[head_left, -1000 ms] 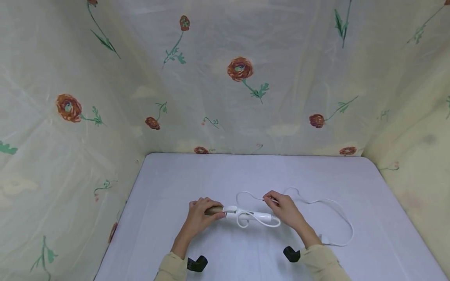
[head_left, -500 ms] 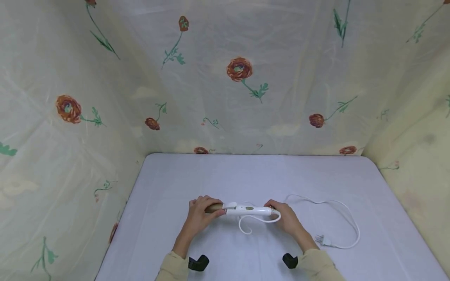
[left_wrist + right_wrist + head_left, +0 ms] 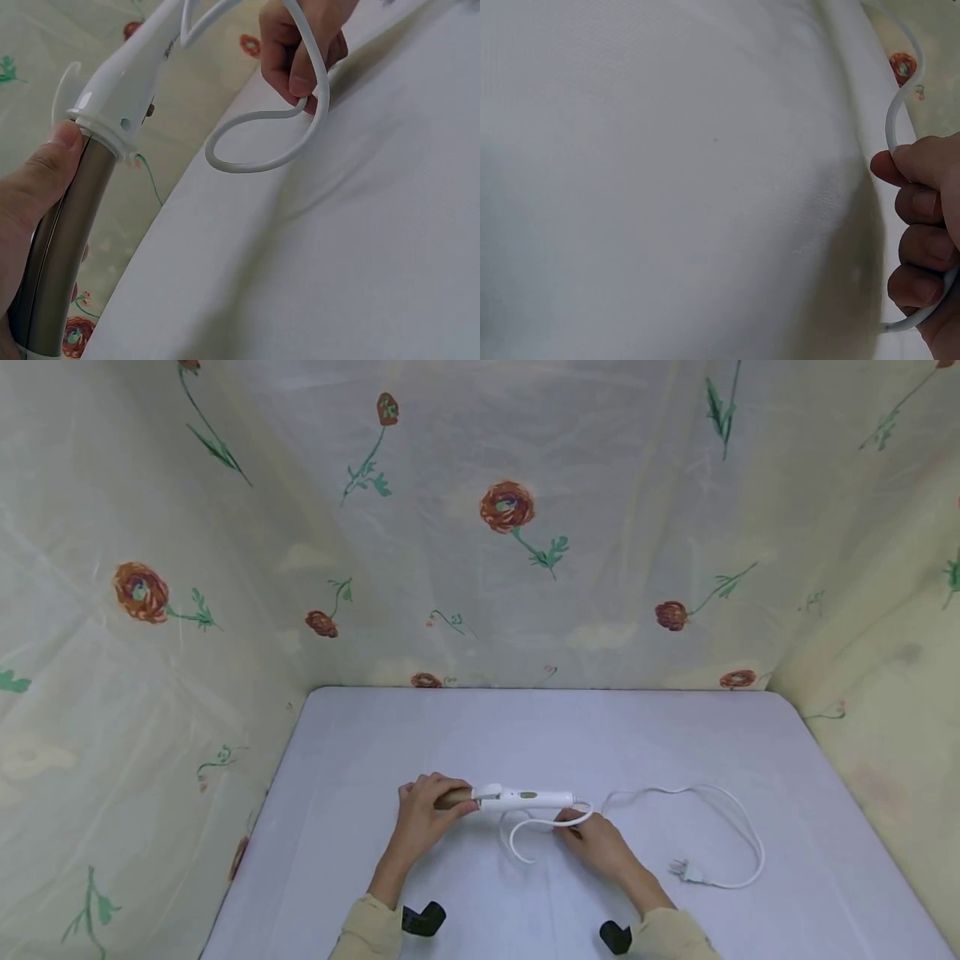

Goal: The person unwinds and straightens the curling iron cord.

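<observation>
A curling iron [image 3: 540, 799] with a white handle and a brown-gold barrel [image 3: 67, 240] is held crosswise above the table. My left hand [image 3: 420, 820] grips it by the barrel, thumb near the handle's collar. Its white cord [image 3: 259, 163] leaves the handle's right end and hangs in a loop below it. Just under that end, my right hand [image 3: 603, 850] pinches the cord, fingers curled round it; in the right wrist view the cord [image 3: 891, 124] runs through the fist. At the cord's far end, the plug [image 3: 690, 872] lies on the table to the right.
The table [image 3: 525, 727] wears a white cover. Flower-printed curtains [image 3: 585, 635] rise along its back and both sides. Black wrist mounts [image 3: 424, 919] show beside both sleeves. A long stretch of cord [image 3: 738, 814] curves over the table's right part.
My right hand has come down toward me with the cord, from behind the handle to below it. The cord loop no longer crosses the handle. The curling iron has risen slightly in the head view.
</observation>
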Tool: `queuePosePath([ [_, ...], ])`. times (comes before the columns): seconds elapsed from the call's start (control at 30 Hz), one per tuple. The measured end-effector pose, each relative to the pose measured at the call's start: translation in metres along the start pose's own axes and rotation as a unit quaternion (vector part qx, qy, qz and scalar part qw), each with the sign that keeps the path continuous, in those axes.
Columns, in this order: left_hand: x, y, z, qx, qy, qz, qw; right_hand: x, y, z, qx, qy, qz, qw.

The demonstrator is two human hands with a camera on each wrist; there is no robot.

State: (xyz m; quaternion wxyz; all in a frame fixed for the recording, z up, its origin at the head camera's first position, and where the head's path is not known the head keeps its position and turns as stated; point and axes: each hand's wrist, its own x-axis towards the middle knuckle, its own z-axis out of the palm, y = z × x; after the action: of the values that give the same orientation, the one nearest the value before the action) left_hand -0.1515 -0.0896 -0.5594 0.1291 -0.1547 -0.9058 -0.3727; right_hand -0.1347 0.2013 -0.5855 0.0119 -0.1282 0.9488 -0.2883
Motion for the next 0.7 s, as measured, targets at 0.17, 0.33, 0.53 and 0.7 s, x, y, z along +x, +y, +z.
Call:
queuePosePath([
  [0.17,0.001,0.001,0.0,0.009,0.011,-0.007,0.9999,-0.006,-0.005,0.004,-0.007,-0.021,0.01,0.9997],
  [0.33,0.004,0.001,0.0,0.009,0.026,-0.002,0.9996,-0.014,-0.01,0.003,-0.001,-0.062,-0.008,0.998],
  [0.53,0.007,-0.002,0.003,0.016,0.045,0.006,0.9989,-0.028,-0.017,0.006,0.03,-0.107,-0.05,0.9926],
  [0.7,0.009,-0.005,0.007,0.027,0.049,0.003,0.9984,-0.038,-0.026,0.01,0.067,-0.133,-0.08,0.9856],
])
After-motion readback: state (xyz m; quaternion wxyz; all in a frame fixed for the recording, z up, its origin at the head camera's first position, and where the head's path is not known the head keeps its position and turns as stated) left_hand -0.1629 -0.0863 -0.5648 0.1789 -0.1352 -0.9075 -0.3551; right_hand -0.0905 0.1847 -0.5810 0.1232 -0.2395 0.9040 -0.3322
